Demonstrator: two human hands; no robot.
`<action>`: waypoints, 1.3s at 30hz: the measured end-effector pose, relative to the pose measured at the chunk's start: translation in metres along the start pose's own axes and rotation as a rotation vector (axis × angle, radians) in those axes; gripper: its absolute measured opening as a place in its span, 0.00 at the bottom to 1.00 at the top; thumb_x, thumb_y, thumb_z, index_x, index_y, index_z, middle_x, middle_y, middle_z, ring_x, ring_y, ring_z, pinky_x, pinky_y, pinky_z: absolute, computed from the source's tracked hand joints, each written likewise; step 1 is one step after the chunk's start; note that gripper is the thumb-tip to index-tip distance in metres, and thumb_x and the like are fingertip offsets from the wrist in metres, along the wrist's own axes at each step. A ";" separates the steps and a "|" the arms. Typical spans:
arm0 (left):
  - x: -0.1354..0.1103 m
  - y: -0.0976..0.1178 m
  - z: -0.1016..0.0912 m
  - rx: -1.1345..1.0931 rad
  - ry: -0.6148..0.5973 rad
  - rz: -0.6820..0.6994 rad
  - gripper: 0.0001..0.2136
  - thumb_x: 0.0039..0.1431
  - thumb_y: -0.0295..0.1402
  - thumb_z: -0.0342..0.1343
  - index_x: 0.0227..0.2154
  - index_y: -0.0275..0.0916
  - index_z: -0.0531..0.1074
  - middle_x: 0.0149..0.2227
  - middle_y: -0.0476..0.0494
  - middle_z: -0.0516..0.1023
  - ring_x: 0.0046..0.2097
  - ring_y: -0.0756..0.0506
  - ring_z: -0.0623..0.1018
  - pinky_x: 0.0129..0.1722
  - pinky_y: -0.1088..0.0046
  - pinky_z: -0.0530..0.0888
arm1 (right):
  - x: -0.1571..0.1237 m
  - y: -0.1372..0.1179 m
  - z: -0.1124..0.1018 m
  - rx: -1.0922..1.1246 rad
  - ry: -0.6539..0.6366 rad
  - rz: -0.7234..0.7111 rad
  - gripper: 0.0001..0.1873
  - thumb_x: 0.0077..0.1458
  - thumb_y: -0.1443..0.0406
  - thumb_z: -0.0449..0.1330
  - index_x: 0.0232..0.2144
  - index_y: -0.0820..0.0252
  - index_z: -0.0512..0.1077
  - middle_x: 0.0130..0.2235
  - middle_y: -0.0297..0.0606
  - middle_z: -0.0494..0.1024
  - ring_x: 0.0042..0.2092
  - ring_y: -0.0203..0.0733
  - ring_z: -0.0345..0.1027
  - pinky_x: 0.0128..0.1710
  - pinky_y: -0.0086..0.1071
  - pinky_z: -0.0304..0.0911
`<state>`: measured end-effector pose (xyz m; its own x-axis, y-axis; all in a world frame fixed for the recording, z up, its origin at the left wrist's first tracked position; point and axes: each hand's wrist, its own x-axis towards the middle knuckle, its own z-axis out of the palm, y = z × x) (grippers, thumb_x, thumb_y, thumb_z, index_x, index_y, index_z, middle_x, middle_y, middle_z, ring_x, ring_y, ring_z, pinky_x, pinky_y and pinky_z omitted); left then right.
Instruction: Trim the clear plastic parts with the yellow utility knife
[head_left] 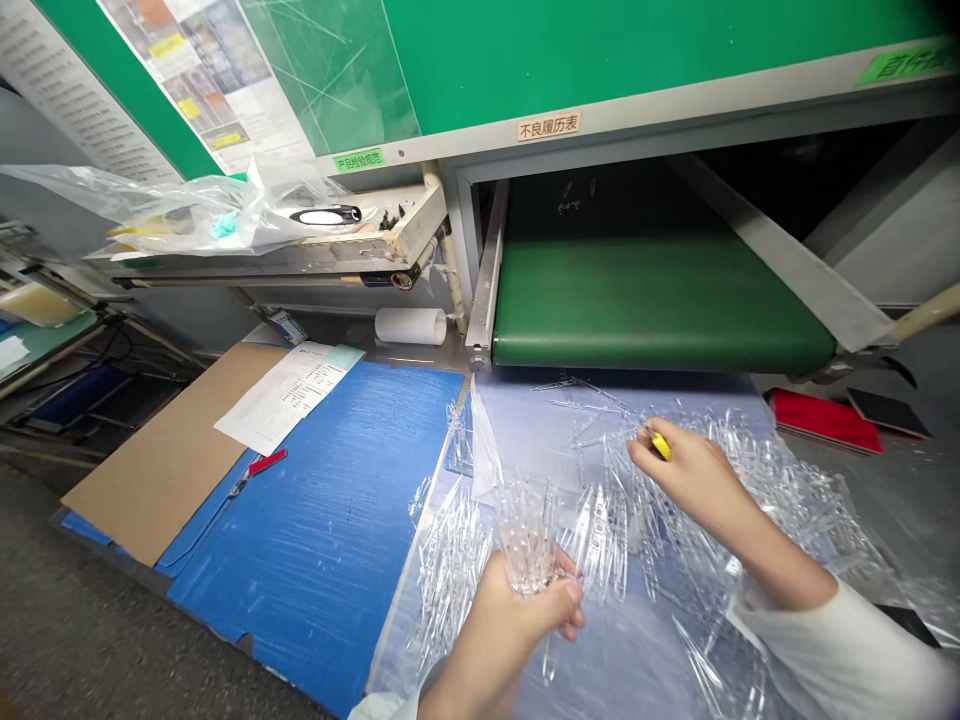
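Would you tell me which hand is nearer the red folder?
The right hand, pinching a yellow item, is nearer, left of the red folder; the left hand is farther left, gripping clear plastic tubes.

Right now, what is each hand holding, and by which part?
The left hand grips a bundle of clear plastic tubes around its middle. The right hand pinches a small yellow object in its fingertips; the exact part held cannot be told.
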<state>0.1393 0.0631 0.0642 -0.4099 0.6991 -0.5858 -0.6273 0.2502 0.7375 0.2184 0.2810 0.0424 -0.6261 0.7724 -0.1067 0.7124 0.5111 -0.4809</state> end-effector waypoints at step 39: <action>0.026 -0.019 -0.021 -0.541 -0.145 -0.117 0.21 0.41 0.29 0.68 0.41 0.35 0.71 0.21 0.53 0.70 0.22 0.53 0.68 0.30 0.73 0.65 | 0.081 -0.013 0.067 -0.239 -0.256 0.122 0.16 0.61 0.61 0.57 0.50 0.60 0.67 0.51 0.42 0.71 0.46 0.44 0.70 0.43 0.43 0.68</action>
<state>0.1273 0.0625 0.0279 -0.2461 0.7818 -0.5729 -0.9284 -0.0202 0.3712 0.1373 0.3114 -0.0179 -0.5691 0.7293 -0.3797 0.8219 0.5177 -0.2377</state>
